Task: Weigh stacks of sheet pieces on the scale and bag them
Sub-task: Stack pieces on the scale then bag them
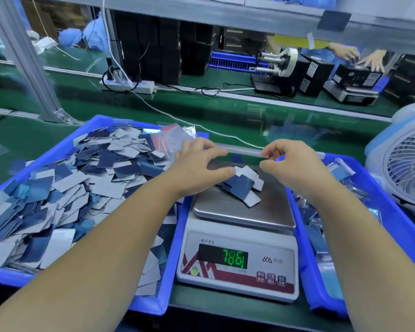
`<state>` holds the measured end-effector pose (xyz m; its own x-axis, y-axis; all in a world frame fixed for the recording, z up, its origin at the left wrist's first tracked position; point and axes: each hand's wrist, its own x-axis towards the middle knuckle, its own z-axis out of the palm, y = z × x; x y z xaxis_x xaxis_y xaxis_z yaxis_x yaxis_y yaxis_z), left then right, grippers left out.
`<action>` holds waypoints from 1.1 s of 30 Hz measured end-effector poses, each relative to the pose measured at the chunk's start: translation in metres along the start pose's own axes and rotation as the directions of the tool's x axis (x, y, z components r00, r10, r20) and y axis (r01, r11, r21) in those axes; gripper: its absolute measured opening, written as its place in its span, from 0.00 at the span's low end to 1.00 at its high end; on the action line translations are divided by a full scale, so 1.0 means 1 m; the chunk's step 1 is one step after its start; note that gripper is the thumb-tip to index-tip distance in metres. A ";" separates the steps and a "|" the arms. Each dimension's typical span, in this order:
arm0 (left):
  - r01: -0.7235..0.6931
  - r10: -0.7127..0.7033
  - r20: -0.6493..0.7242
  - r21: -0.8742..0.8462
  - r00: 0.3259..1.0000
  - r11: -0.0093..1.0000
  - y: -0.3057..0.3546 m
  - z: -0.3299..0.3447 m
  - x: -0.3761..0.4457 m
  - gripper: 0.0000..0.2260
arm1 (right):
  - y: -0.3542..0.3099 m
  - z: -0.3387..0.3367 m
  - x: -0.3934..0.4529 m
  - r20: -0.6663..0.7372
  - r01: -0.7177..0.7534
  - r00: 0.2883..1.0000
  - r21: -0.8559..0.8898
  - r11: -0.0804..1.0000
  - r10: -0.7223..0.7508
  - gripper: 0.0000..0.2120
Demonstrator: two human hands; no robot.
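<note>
A small heap of blue and grey sheet pieces (241, 185) lies on the steel pan of the white scale (244, 213), whose green display (234, 257) is lit. Just above the pan's far edge, my left hand (199, 166) and my right hand (294, 165) each pinch one end of a clear plastic bag (246, 152) stretched between them. My left thumb hovers close to the heap. A blue tray (95, 123) on the left is full of loose sheet pieces (58, 188).
Empty clear bags with red strips (174, 137) lie at the left tray's far corner. A second blue tray (388, 212) on the right holds filled bags (321, 226). A white fan (407, 164) stands far right. Beyond runs a green conveyor (225, 113) with another person's hands (359, 57).
</note>
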<state>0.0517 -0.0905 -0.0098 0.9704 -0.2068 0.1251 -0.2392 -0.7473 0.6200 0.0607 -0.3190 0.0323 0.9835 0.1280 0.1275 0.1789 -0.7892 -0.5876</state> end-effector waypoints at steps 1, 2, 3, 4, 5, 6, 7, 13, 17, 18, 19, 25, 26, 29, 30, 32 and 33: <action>-0.003 0.002 0.015 0.040 1.000 0.999 0.000 0.001 0.000 0.37 | -0.001 -0.005 0.003 0.051 0.007 0.999 -0.046 0.999 -0.005 0.06; -0.006 0.002 0.041 0.076 0.999 0.997 0.001 0.002 -0.001 0.41 | -0.002 -0.009 0.005 0.112 0.011 0.994 -0.086 0.996 -0.001 0.09; -0.012 0.004 0.073 0.110 0.997 0.994 0.001 0.004 -0.001 0.44 | -0.003 -0.012 0.007 0.176 0.011 0.984 -0.115 0.993 0.010 0.14; -0.024 0.009 0.104 0.146 0.995 0.989 0.001 0.005 -0.002 0.46 | -0.004 -0.013 0.008 0.230 0.010 0.973 -0.141 0.990 0.023 0.18; -0.039 0.015 0.132 0.182 0.991 0.983 0.001 0.006 -0.002 0.47 | -0.006 -0.013 0.009 0.273 0.012 0.961 -0.167 0.986 0.034 0.21; -0.053 0.020 0.154 0.214 0.988 0.975 0.001 0.007 -0.001 0.47 | -0.006 -0.011 0.009 0.304 0.014 0.952 -0.187 0.982 0.044 0.22; -0.061 0.020 0.171 0.236 0.985 0.970 0.002 0.007 -0.001 0.47 | -0.006 -0.009 0.008 0.323 0.011 0.945 -0.195 0.981 0.053 0.22; -0.067 0.036 0.185 0.164 0.982 0.984 0.003 0.005 -0.002 0.35 | -0.006 0.003 0.004 0.329 -0.013 0.941 -0.189 0.982 0.076 0.21; -0.066 0.044 0.189 0.114 0.981 0.991 0.005 0.003 -0.002 0.33 | -0.005 0.005 0.005 0.341 -0.028 0.936 -0.170 0.985 0.085 0.23; -0.074 0.050 0.190 0.122 0.981 0.990 0.006 0.003 -0.002 0.33 | -0.005 0.005 0.005 0.344 -0.030 0.935 -0.162 0.986 0.085 0.23; -0.083 0.055 0.198 0.135 0.979 0.987 0.007 0.003 -0.003 0.35 | -0.005 0.004 0.004 0.346 -0.030 0.934 -0.159 0.987 0.085 0.24; -0.099 0.050 0.266 0.173 0.963 0.980 0.012 0.003 -0.002 0.41 | -0.004 0.008 0.002 0.363 -0.030 0.931 -0.051 0.998 0.046 0.30; -0.096 0.050 0.260 0.168 0.964 0.981 0.013 0.003 -0.003 0.40 | -0.003 0.009 0.001 0.366 -0.033 0.930 -0.027 0.999 0.041 0.29; -0.084 0.045 0.240 0.155 0.970 0.984 0.016 0.003 -0.003 0.37 | -0.002 0.010 0.000 0.380 -0.043 0.925 0.034 0.998 0.027 0.26; -0.080 0.043 0.236 0.150 0.971 0.985 0.017 0.003 -0.003 0.35 | -0.001 0.011 0.001 0.387 -0.043 0.922 0.049 0.998 0.020 0.23; -0.078 0.048 0.220 0.129 0.974 0.989 0.018 0.002 -0.004 0.31 | -0.001 0.011 0.001 0.407 -0.036 0.913 0.068 0.997 0.005 0.17; -0.078 0.053 0.205 0.116 0.977 0.990 0.019 0.002 -0.004 0.31 | -0.002 0.011 0.000 0.414 -0.033 0.910 0.078 0.996 -0.002 0.16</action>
<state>0.0429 -0.1050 -0.0003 0.9285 -0.3714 -0.0036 -0.3169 -0.7972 0.5139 0.0610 -0.3110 0.0246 0.9052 0.3675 -0.2137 0.1481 -0.7438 -0.6518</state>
